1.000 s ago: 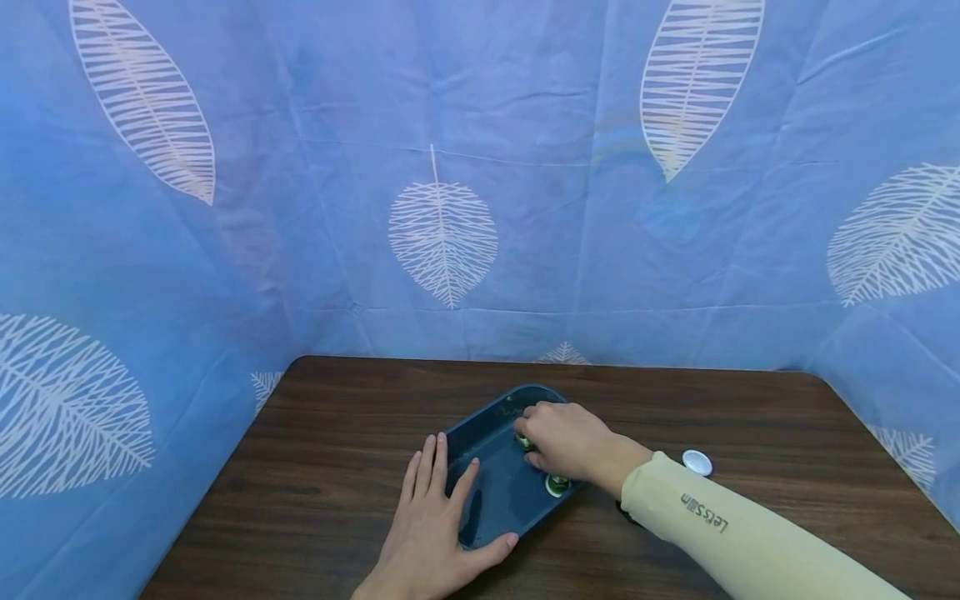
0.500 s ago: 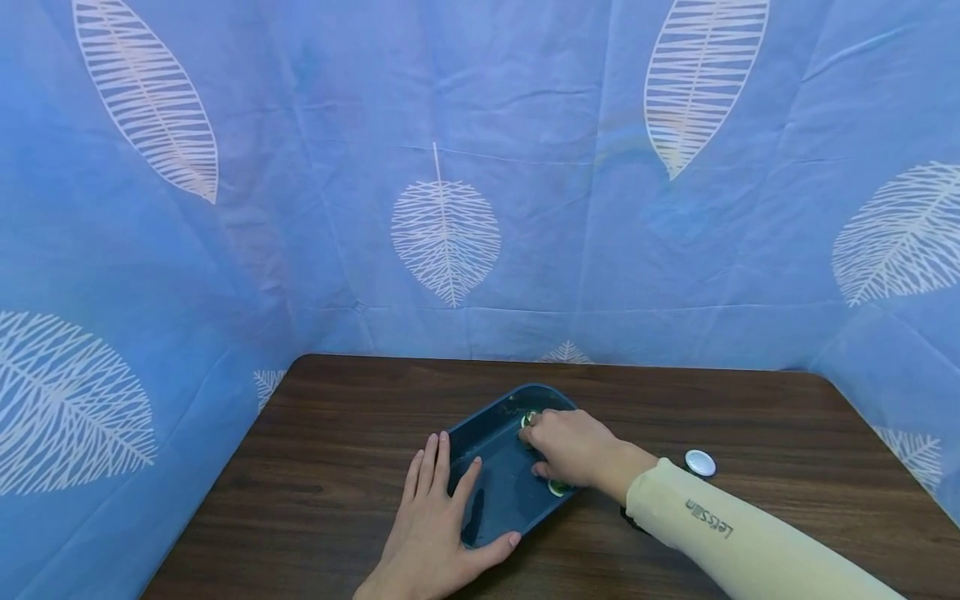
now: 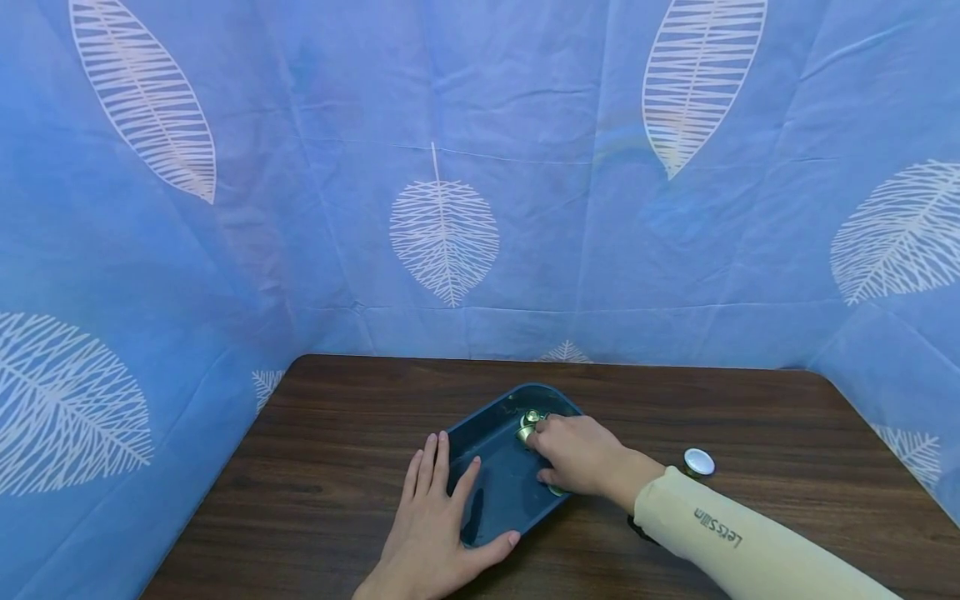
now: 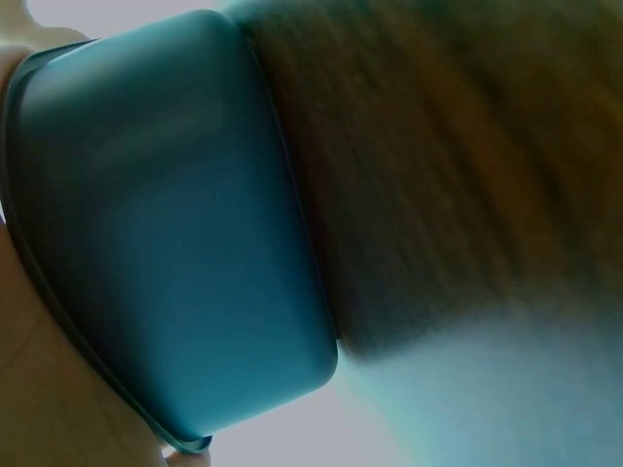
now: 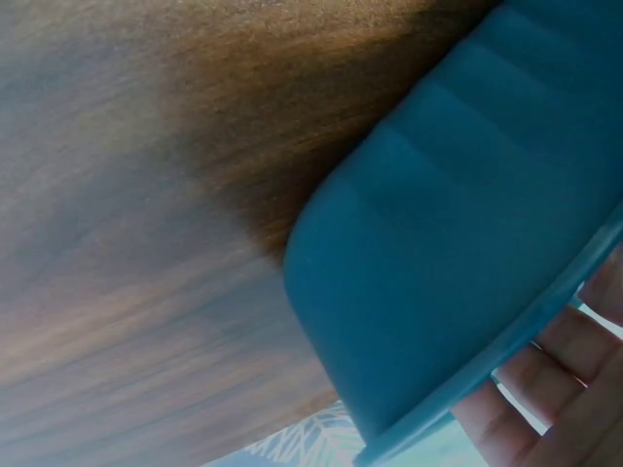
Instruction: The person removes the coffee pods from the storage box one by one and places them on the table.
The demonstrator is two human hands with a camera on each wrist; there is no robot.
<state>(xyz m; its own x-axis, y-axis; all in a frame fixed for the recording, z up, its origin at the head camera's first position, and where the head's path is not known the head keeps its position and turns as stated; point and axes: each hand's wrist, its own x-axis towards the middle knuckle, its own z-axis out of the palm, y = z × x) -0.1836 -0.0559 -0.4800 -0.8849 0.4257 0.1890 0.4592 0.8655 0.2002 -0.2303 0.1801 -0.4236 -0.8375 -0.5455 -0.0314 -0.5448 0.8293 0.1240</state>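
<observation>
A dark blue rectangular tray lies slanted on the table. My left hand rests along its near left rim, fingers spread and thumb at the near end. The tray's outer wall fills much of the left wrist view. My right hand reaches over the right rim, fingertips at a shiny green-gold piece with a small round knob. A second such piece is mostly hidden under that hand. In the right wrist view, fingers pass over the rim; I cannot tell whether they grip the piece.
On the table right of the tray stands a small round piece with a white top and a green-gold side. The dark wooden table ends at a blue cloth with white leaf prints. A pale sleeve covers the right forearm.
My right hand has shifted slightly right and down, so more of the shiny piece shows at its fingertips and less of the second one. The left hand and tray stay put.
</observation>
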